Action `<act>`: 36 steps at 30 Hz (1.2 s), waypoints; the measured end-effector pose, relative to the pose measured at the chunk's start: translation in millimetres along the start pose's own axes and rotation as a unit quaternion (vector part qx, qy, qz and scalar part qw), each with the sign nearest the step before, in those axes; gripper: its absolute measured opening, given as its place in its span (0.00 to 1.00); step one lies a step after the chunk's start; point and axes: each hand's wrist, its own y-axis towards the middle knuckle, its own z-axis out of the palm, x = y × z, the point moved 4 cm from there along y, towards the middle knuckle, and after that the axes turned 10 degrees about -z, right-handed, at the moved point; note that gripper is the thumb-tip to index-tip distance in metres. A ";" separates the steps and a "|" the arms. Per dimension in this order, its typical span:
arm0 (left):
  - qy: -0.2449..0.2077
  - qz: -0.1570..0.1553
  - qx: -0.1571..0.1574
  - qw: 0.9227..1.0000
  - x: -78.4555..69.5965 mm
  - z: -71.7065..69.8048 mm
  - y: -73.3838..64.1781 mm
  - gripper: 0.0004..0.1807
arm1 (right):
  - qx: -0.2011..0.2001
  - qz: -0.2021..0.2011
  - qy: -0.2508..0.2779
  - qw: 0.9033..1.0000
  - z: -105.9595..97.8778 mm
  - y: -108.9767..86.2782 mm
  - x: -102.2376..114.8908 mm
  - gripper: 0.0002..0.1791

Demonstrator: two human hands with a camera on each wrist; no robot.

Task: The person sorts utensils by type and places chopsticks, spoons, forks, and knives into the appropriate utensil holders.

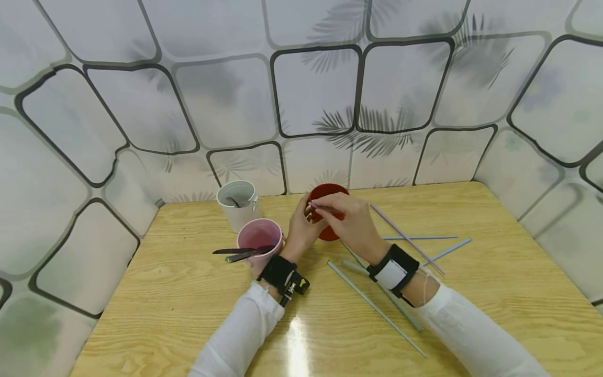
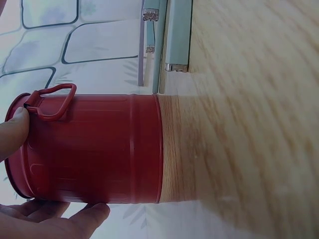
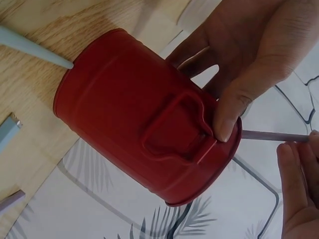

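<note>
A red metal bucket (image 1: 325, 233) with a wire side handle stands upright at the table's back middle. My left hand (image 1: 301, 230) grips it near the rim, the thumb beside the handle and the other fingers round the far side. Over the bucket's mouth, my right hand (image 1: 353, 222) pinches a thin purple stick (image 3: 271, 136). That stick reaches past the rim into the bucket; its inner end is hidden. Left of my left hand stands a pink bucket (image 1: 247, 230), with a dark utensil (image 1: 233, 251) and a greenish-ended one (image 1: 240, 256) lying across its mouth.
A white bucket (image 1: 231, 214) holding a dark slim item stands behind the pink one. Right of the red bucket lie a purple stick (image 1: 400, 233), a blue stick (image 1: 438, 237) and several other sticks. A pale green stick (image 1: 377, 309) lies near my right forearm. Patterned walls enclose the table.
</note>
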 end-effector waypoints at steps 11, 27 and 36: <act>0.004 -0.001 -0.004 1.000 -0.3 1.2 0.6 0.41 | -0.019 0.034 0.010 0.999 -20.2 -4.6 2.9 0.18; -0.011 -0.001 -0.010 1.000 2.1 1.2 -0.2 0.42 | -0.083 0.048 -0.021 0.995 -75.9 -7.9 4.1 0.14; -0.012 -0.001 -0.007 1.000 1.9 1.3 0.2 0.42 | -0.099 0.075 -0.052 0.991 -104.3 -14.3 -7.1 0.10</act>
